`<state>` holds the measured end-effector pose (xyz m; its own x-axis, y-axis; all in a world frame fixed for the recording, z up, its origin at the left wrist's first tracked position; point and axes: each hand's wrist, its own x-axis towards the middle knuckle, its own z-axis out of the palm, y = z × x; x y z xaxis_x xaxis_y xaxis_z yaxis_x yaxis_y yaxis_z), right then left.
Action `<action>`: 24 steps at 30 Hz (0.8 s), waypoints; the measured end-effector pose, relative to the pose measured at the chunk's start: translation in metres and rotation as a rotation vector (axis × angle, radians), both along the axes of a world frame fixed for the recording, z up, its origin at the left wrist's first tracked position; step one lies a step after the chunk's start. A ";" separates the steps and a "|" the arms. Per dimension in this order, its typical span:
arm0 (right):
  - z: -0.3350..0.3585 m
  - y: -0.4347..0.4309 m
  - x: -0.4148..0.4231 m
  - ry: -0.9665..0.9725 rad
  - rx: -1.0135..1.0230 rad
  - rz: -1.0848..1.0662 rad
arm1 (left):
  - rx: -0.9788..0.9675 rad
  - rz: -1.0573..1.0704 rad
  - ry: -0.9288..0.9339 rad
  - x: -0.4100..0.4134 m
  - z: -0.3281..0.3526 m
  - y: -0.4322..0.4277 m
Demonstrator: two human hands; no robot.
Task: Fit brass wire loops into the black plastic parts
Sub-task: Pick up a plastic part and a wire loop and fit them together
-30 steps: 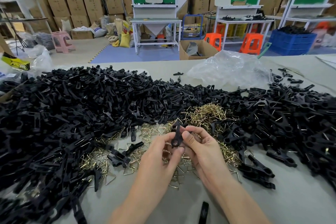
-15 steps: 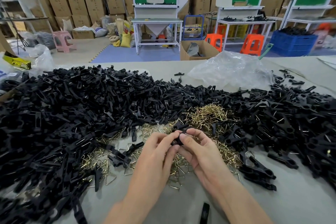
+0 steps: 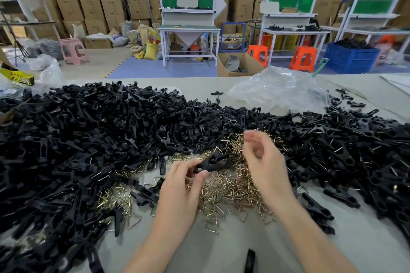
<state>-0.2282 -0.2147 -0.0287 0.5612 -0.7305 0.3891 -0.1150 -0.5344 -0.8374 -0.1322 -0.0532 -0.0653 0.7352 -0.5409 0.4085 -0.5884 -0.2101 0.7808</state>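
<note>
The left hand [image 3: 179,186] pinched one black part [image 3: 213,162] between thumb and fingertips, its grip closed on the part's near end, so that the part lay roughly level and pointed right, just above the pile of brass loops [image 3: 230,190]. The right hand [image 3: 265,162] hung over the far side of that pile, just right of the held part and apart from it. It was blurred, its fingers loosely bent, and whether its grip held a loop or nothing could not be told. The pile lay on the grey counter [image 3: 221,248], ringed on its left, far and right sides by heaps of black parts [image 3: 88,139]. Beyond the pile, past the far heap, sat a crumpled clear bag [image 3: 279,91]. On the near side of the pile, by the counter's edge, lay a single black piece [image 3: 250,260]
</note>
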 end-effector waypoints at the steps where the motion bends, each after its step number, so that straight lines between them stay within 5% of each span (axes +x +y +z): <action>1: 0.002 -0.018 0.005 0.102 -0.161 -0.096 | -0.017 0.012 0.028 0.002 -0.001 -0.001; 3: 0.006 -0.048 0.018 0.402 -0.333 -0.184 | -0.044 0.029 0.082 0.005 -0.004 -0.001; 7: 0.007 -0.071 0.037 0.846 -0.264 -0.023 | -0.059 0.035 0.134 0.007 -0.006 -0.001; 18: 0.006 -0.027 0.009 0.765 -0.441 0.105 | -0.080 0.025 0.143 0.008 -0.006 0.000; 24: 0.010 -0.024 -0.004 0.392 -0.273 0.065 | -0.099 0.024 0.159 0.006 -0.005 0.000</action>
